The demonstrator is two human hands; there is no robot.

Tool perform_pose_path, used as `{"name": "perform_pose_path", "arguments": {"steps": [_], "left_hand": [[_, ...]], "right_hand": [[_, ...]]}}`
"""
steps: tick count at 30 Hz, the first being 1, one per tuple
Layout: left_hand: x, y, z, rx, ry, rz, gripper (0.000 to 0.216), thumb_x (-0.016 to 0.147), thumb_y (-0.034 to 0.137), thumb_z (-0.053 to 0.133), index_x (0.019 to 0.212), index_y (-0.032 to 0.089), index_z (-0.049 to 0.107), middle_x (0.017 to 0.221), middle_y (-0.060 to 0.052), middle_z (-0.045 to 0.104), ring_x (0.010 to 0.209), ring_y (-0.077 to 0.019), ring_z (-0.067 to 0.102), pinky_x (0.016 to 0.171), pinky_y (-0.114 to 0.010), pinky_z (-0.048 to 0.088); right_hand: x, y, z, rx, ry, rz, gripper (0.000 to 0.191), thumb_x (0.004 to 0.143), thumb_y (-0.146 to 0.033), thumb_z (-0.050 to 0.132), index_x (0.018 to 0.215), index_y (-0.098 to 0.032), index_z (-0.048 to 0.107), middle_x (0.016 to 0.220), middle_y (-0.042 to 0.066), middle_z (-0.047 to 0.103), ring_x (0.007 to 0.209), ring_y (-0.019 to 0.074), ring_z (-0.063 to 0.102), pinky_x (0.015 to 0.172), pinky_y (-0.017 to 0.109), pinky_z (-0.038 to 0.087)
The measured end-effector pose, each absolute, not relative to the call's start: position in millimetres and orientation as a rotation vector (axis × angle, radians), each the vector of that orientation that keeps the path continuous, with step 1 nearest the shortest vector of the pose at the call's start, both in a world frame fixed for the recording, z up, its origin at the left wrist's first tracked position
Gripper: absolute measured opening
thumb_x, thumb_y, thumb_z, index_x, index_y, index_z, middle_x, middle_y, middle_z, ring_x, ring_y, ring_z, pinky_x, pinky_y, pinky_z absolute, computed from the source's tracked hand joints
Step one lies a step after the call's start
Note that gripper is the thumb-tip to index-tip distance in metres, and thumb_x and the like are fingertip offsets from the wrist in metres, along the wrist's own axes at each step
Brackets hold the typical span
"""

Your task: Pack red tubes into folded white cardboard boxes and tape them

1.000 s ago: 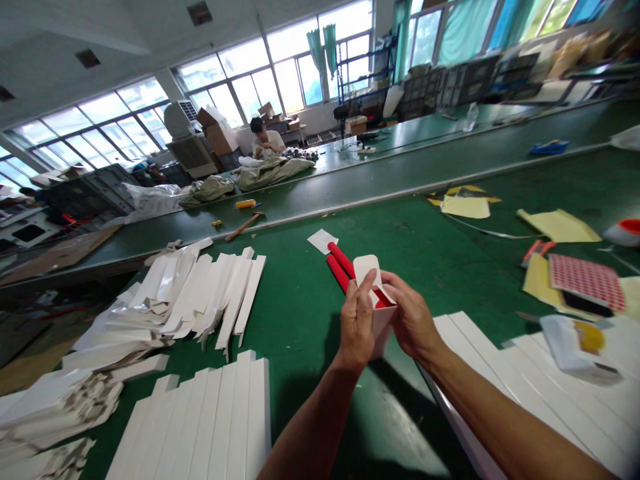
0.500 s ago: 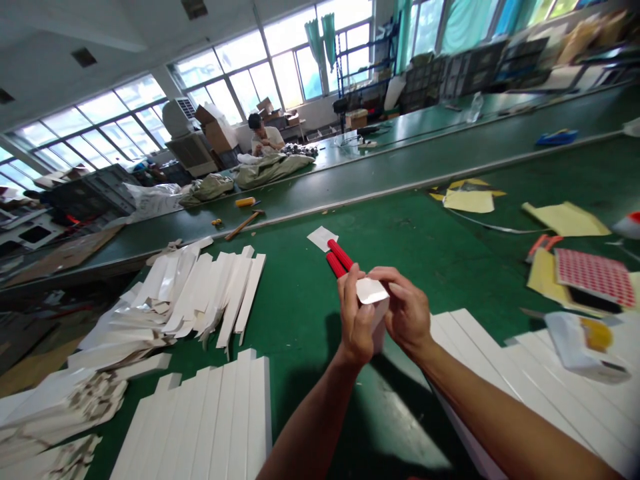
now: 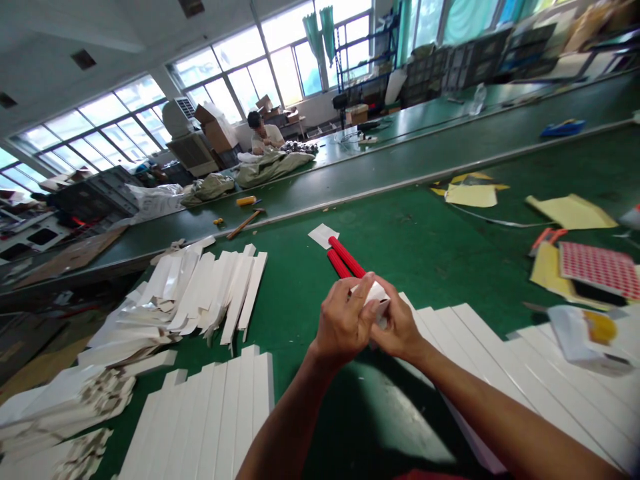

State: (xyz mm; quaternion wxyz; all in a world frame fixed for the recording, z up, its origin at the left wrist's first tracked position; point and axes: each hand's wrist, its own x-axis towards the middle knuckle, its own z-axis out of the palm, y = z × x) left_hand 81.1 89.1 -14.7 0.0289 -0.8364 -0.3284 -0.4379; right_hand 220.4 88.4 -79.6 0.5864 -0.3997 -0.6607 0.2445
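Both hands are closed around the top end of a narrow white paper box [image 3: 377,293], which is held upright over the bench. My left hand [image 3: 344,320] wraps its left side, with fingers and thumb pressed near the end flap. My right hand [image 3: 399,325] grips the box's right side lower down. Much of the box is hidden by the fingers. Just beyond the hands, two red ribbed rods [image 3: 345,257] lie side by side, and a small white paper piece [image 3: 323,235] rests at their far end.
Flattened white cartons [image 3: 200,287] are piled at left, above a row of long white boxes [image 3: 200,420]. More white boxes [image 3: 480,353] lie at right under a tape dispenser [image 3: 587,337]. A red-dotted sheet [image 3: 597,267] is farther right. Across the bench sits another person [image 3: 265,137].
My left hand has turned over the box end and shifted slightly left, its fingers now across the flap. My right hand has moved lower and closer around the box.
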Motion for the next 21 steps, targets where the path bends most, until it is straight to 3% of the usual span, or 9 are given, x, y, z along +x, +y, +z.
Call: {"name": "perform_pose_path", "arguments": {"steps": [3, 9, 15, 21], "left_hand": [[81.5, 85.6, -3.3, -2.641, -1.045, -1.270, 0.038, 0.097, 0.025, 0.044, 0.133, 0.017, 0.055, 0.108, -0.011, 0.066, 0.099, -0.0203, 0.062, 0.088, -0.035, 0.055], [84.0, 78.9, 15.2, -2.699, -1.144, -0.969, 0.035, 0.095, 0.025, 0.044, 0.125, 0.018, 0.061, 0.127, -0.012, 0.064, 0.109, -0.0249, 0.064, 0.094, -0.041, 0.056], [83.9, 83.7, 8.2, -2.615, -0.923, -0.819, 0.038, 0.094, 0.022, 0.044, 0.126, 0.009, 0.059, 0.134, -0.017, 0.060, 0.122, -0.0291, 0.059, 0.099, -0.046, 0.054], [86.5, 84.1, 6.5, -2.535, -0.823, -0.646, 0.040, 0.095, 0.020, 0.041, 0.126, 0.002, 0.058, 0.134, -0.021, 0.059, 0.122, -0.0311, 0.059, 0.095, -0.044, 0.055]], "right_hand": [[218.7, 91.3, -79.8, -0.969, -1.559, 0.521, 0.070, 0.074, -0.029, 0.070, 0.137, -0.026, 0.039, 0.126, 0.014, 0.063, 0.108, 0.0317, 0.066, 0.087, 0.048, 0.057], [219.0, 94.3, -70.6, -0.924, -1.625, 0.495, 0.057, 0.075, -0.027, 0.064, 0.128, -0.024, 0.042, 0.123, 0.014, 0.064, 0.107, 0.0298, 0.066, 0.086, 0.044, 0.057], [218.9, 97.8, -72.0, -0.846, -1.674, 0.356, 0.053, 0.077, -0.022, 0.056, 0.128, -0.021, 0.040, 0.105, 0.013, 0.068, 0.088, 0.0267, 0.070, 0.071, 0.040, 0.059], [230.0, 102.9, -79.9, -0.817, -1.768, 0.380, 0.061, 0.079, -0.024, 0.059, 0.135, -0.020, 0.036, 0.122, 0.017, 0.062, 0.108, 0.0288, 0.066, 0.085, 0.041, 0.058]]}}
